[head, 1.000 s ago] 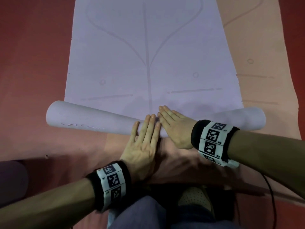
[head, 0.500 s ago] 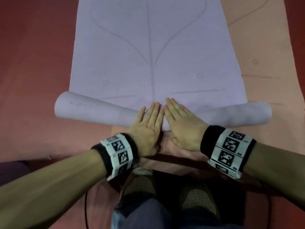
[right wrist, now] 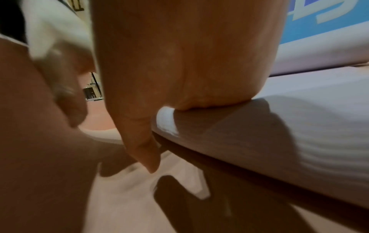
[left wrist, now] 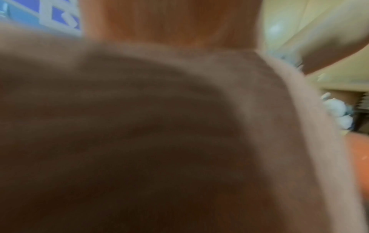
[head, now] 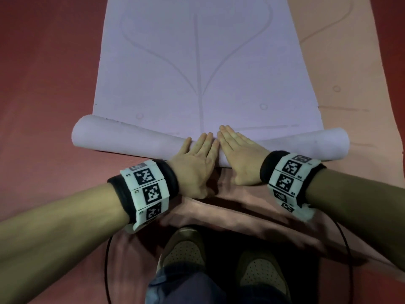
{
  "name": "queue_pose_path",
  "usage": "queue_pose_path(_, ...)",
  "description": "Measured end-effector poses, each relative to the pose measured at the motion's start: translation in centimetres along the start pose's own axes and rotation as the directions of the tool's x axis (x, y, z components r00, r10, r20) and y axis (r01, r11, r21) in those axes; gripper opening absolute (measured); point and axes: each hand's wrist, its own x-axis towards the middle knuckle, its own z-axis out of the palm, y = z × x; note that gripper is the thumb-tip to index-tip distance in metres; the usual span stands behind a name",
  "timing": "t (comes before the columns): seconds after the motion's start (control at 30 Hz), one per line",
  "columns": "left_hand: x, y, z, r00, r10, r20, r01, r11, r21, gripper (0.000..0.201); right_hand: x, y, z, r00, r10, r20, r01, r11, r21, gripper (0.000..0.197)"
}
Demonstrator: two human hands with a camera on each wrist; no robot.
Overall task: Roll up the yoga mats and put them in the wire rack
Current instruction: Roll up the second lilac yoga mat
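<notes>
Across the middle of the head view, just ahead of your shoes [head: 186, 249], lies the lavender yoga mat [head: 197, 62], its near end wound into a roll [head: 131, 139] that runs crosswise, while the rest stretches flat away from you with a printed centre line and curved guide lines on it. Your left hand [head: 195, 163] rests on the middle of that roll with fingers [head: 205, 141] straight and together, palm down, holding nothing. Your right hand [head: 238, 156] lies just beside it, also flat with fingers extended over the top of the roll and reaching the flat sheet beyond; the two hands nearly touch at the forefingers. From the right wrist view, the heel of your right hand [right wrist: 189, 63] presses onto the curved surface of the roll [right wrist: 279, 126], thumb pointing down its near side. The left wrist view is too blurred to read more than skin and mat.

Under the lavender mat, sticking out to the right of the roll and on your side of it, lies a pink yoga mat [head: 350, 84] spread flat. Both sit on a red floor [head: 43, 84] that shows to the left of the roll. Each wrist carries a black band with white marker tags [head: 149, 189], and thin black cables [head: 108, 260] trail down beside your legs.
</notes>
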Motion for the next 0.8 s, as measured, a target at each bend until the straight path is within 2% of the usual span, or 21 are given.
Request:
queue_pose_path(0.07,-0.7,0.1,-1.8,0.998,0.022,0.058,-0.019,0.998,-0.052,0.122,0.8,0.5,-0.3,1.0,-0.01,0.018,0.01,1.0,0.0,0.112)
queue_pose_path(0.17,-0.7,0.1,-4.4,0.998,0.039,0.059,-0.032,0.994,-0.107,0.128,2.2,1.6,-0.6,0.998,-0.027,0.051,0.024,0.998,0.058,0.122)
queue_pose_path(0.3,-1.1,-0.5,-6.0,0.986,0.143,0.083,-0.124,0.972,-0.202,0.131,2.9,2.3,-0.9,0.994,-0.047,0.094,0.041,0.997,0.066,0.129)
queue_pose_path(0.4,-2.3,-0.4,-5.0,0.966,0.174,0.193,-0.134,0.97,-0.205,0.119,2.5,1.9,-0.7,0.998,-0.031,0.061,0.029,0.999,0.03,0.126)
queue_pose_path(0.53,-4.8,-0.7,-1.9,0.942,0.118,0.313,-0.091,0.991,-0.1,0.115,2.2,1.5,-0.2,0.999,-0.008,0.039,0.008,1.0,-0.003,0.12)
queue_pose_path(0.63,-6.0,-2.7,-1.8,0.97,0.037,0.24,-0.027,0.999,-0.046,0.109,1.8,1.0,-0.1,1.0,0.006,0.026,-0.005,1.0,-0.023,0.118)
queue_pose_path(0.7,-6.0,-4.0,-2.1,0.989,-0.042,0.138,0.03,0.995,0.092,0.102,1.4,0.6,0.0,1.0,0.021,0.019,-0.021,1.0,-0.015,0.116)
queue_pose_path(0.77,-5.2,-4.8,-2.2,0.993,-0.118,0.013,0.11,0.956,0.273,0.099,1.2,0.3,0.2,0.999,0.037,0.004,-0.037,0.999,-0.009,0.117)
queue_pose_path(0.8,-4.5,-4.6,-2.3,0.991,-0.127,-0.037,0.132,0.943,0.305,0.099,1.1,0.2,0.2,0.999,0.043,-0.004,-0.043,0.999,-0.007,0.117)
